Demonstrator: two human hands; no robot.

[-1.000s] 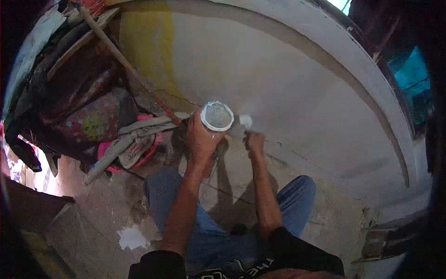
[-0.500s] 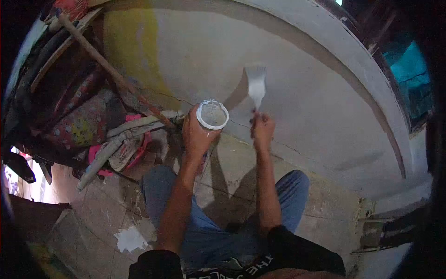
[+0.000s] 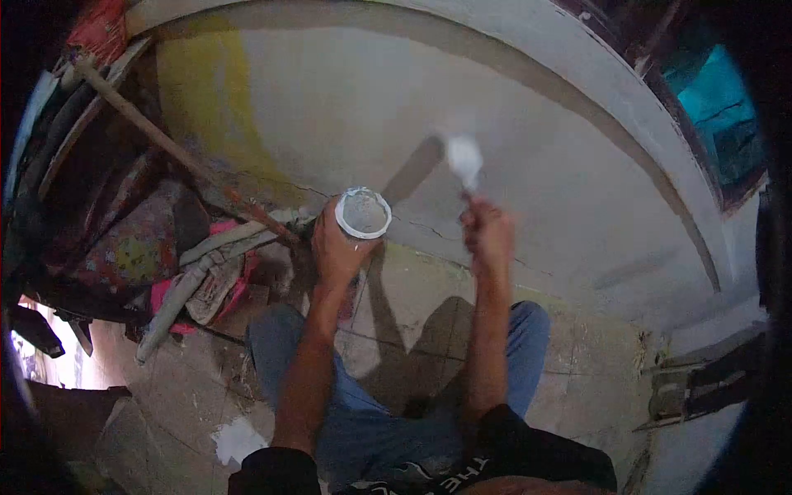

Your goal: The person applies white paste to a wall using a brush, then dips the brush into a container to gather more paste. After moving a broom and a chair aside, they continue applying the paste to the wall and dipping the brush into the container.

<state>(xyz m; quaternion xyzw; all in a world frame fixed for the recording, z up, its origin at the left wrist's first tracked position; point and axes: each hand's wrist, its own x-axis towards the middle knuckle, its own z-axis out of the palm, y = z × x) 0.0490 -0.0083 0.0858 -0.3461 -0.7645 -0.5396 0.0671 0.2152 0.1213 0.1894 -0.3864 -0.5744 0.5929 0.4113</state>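
L hand (image 3: 336, 250) is gripping round white-rimmed tub (image 3: 364, 236) by side, prob. slick; R hand (image 3: 490, 234) is clenching light-looking white brush (image 3: 464, 158) by handle.

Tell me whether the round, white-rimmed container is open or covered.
Open: the container, held in the left hand, shows its greyish interior, uncovered.
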